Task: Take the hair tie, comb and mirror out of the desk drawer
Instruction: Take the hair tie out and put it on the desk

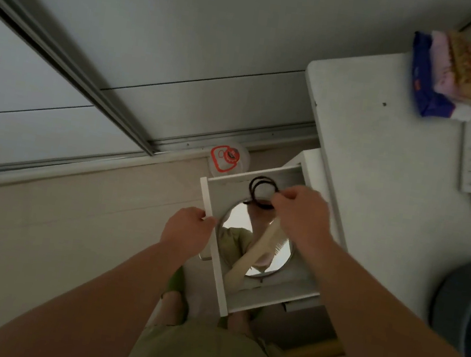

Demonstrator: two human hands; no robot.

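Inside drawer [243,308], right hand [301,215] pinching hair tie [258,185], comb [254,252] hiding mirror [236,219] partly

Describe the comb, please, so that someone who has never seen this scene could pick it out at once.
Find the open white drawer pulled out from the white desk. A round mirror lies flat inside it, and the comb rests slantwise across the glass. It is the only long, cream-coloured thing there; the hair tie beyond it is a black loop.
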